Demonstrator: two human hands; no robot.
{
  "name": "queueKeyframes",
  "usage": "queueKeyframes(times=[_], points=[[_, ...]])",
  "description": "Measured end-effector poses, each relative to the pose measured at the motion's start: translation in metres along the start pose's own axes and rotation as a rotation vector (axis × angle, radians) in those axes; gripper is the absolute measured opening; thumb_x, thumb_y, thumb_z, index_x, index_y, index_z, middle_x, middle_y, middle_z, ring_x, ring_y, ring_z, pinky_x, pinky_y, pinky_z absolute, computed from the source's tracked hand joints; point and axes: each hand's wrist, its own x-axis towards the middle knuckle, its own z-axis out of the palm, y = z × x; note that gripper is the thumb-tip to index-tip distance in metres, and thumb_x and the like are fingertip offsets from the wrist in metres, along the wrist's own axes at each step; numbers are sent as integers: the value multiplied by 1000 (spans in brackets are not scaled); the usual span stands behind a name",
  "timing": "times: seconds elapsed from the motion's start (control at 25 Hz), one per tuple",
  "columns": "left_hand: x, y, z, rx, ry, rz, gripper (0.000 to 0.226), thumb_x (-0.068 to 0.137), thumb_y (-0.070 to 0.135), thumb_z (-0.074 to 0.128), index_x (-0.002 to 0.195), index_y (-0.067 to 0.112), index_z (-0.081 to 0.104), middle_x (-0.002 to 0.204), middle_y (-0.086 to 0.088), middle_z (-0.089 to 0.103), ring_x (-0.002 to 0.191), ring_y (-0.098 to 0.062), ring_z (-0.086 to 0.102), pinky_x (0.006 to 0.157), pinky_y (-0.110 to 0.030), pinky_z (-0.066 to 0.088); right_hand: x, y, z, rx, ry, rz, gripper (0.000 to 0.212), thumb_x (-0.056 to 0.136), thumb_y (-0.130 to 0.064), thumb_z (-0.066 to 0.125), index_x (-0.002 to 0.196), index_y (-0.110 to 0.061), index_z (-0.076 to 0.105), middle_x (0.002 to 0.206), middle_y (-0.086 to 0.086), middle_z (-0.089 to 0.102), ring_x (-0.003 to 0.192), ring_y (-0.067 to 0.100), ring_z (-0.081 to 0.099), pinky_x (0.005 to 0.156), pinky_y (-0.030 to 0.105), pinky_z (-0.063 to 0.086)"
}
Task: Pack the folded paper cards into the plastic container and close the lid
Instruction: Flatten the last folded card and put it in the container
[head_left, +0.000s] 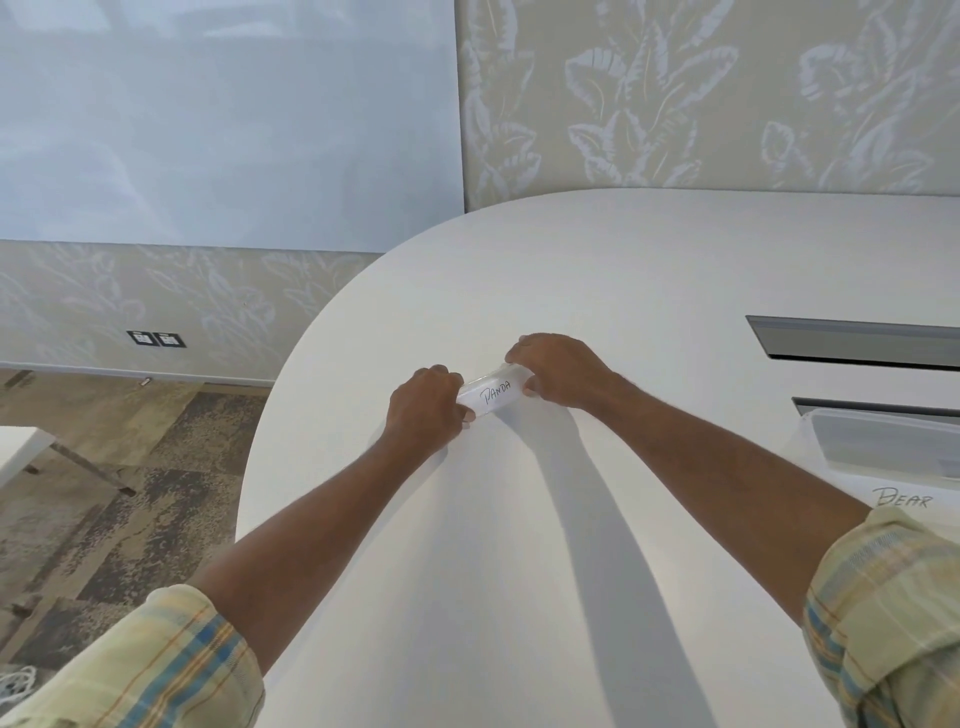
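Note:
A small clear plastic container sits on the white table, with a white paper card marked "PANDA" showing through it. My left hand grips its left end and my right hand grips its right end, fingers curled over the edges. A second card marked "BEAR" lies flat at the right, partly under my right sleeve. Whether the lid is fully seated I cannot tell.
A larger clear plastic tub stands at the right edge of the table. Two dark slots are cut into the tabletop behind it. The table's rounded edge drops to patterned floor on the left, with wall sockets beyond.

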Motion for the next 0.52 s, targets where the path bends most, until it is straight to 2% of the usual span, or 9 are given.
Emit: queueKeyframes(times=[0.24, 0.52], points=[[-7, 8, -8, -7, 21, 86, 13, 90, 20, 74, 101, 14, 71, 96, 1, 61, 101, -26, 61, 68, -33, 43, -26, 3, -12, 68, -32, 60, 40, 86, -18, 70, 126, -23, 65, 119, -3, 70, 114, 23, 62, 89, 39, 52], [-15, 32, -27, -4, 43, 156, 18, 94, 16, 68, 112, 17, 71, 102, 2, 63, 106, -24, 60, 72, -34, 45, -63, 11, -38, 171, -28, 112, 31, 82, -16, 74, 113, -18, 70, 106, 2, 72, 101, 27, 64, 84, 44, 55]])
